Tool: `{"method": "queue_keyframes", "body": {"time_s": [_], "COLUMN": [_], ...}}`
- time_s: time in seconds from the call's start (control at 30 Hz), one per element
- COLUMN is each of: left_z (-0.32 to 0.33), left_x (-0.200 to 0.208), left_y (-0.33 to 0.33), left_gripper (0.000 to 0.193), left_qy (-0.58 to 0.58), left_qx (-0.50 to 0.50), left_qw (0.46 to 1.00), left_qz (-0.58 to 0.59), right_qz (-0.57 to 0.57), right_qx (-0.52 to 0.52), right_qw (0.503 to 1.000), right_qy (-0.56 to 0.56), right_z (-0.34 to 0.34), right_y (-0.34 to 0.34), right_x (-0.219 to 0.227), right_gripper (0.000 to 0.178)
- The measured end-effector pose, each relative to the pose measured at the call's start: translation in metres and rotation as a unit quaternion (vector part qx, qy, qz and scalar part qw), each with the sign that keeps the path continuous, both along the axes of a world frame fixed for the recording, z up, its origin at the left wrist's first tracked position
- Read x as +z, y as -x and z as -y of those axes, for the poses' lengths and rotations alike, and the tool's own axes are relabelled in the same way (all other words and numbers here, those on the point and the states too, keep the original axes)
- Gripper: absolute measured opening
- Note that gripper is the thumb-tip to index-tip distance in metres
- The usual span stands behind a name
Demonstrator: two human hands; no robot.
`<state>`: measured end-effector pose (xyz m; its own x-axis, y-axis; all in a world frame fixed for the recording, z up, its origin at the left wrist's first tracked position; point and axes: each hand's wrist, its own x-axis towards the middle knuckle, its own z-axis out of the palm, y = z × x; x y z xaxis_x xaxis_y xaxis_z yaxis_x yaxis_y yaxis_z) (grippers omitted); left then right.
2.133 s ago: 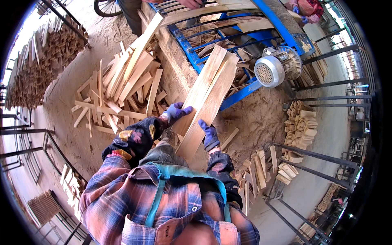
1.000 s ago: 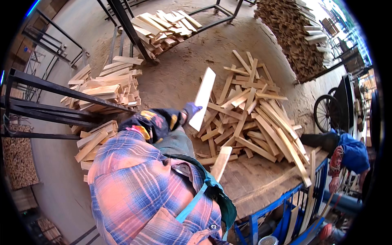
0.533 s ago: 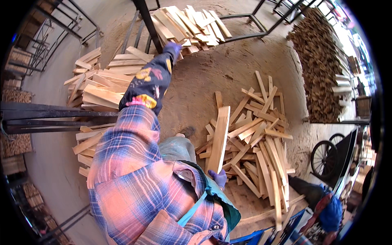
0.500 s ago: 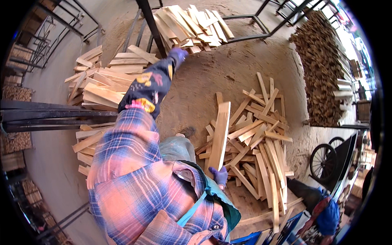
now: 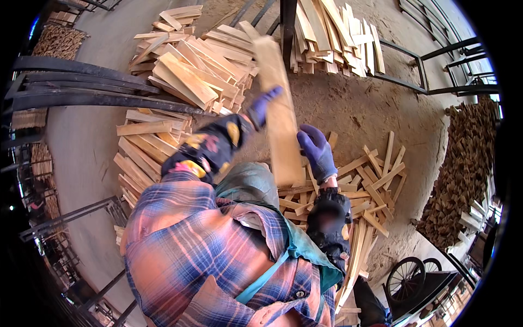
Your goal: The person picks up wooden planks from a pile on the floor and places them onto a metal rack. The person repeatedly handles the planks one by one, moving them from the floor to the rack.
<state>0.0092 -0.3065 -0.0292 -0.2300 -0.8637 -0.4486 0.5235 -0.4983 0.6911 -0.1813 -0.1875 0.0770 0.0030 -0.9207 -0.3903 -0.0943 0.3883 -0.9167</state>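
Wooden board (image 5: pixel 282 131), left hand (image 5: pixel 263 108) gripping, right hand (image 5: pixel 318 151) alongside, grip unclear, slats (image 5: pixel 320 30) in rack (image 5: pixel 288 27)

The board (image 5: pixel 280 122) is blurred, its grain indistinct; the left hand (image 5: pixel 265 106) is also blurred. Whether the right hand (image 5: pixel 317 152) touches the board's edge cannot be told. The right sleeve (image 5: pixel 327 240) hides part of the stick pile (image 5: pixel 388 177). The upper edge crops the pale stack (image 5: pixel 321 27); the lower edge crops a dark trouser leg (image 5: pixel 370 302).
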Motion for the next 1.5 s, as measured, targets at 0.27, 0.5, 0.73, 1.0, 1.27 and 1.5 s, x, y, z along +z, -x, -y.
{"method": "queue_keyframes", "body": {"time_s": [0.27, 0.5, 0.73, 1.0, 1.27, 1.5], "left_z": [0.236, 0.192, -0.156, -0.423, -0.323, -0.301], "left_x": [-0.042, -0.184, -0.129, 0.010, -0.019, -0.022], "left_y": [-0.222, -0.080, 0.151, 0.231, 0.159, 0.141], "left_gripper": [0.032, 0.024, 0.023, 0.032, 0.034, 0.035], "left_qy": [-0.037, -0.141, -0.085, 0.108, 0.146, -0.039], "left_qx": [-0.034, -0.340, -0.787, -0.900, -0.796, -0.720], "left_qw": [0.990, 0.919, 0.580, 0.407, 0.483, 0.592], "left_qz": [0.130, 0.144, 0.195, 0.113, 0.334, 0.360], "right_qz": [0.146, 0.467, 0.442, 0.423, 0.253, 0.265], "right_qx": [-0.251, -0.512, -0.707, -0.757, -0.874, -0.881], "right_qw": [0.935, 0.721, 0.547, 0.333, 0.228, 0.134], "right_qy": [-0.202, -0.023, 0.081, 0.370, 0.347, 0.368], "right_z": [-0.144, -0.394, -0.460, -0.662, -0.855, -0.807], "right_y": [0.040, 0.023, -0.035, -0.021, 0.099, 0.132], "right_x": [-0.069, -0.129, -0.103, -0.117, -0.108, -0.101], "right_gripper": [0.032, 0.015, 0.041, 0.036, 0.057, 0.038]}}
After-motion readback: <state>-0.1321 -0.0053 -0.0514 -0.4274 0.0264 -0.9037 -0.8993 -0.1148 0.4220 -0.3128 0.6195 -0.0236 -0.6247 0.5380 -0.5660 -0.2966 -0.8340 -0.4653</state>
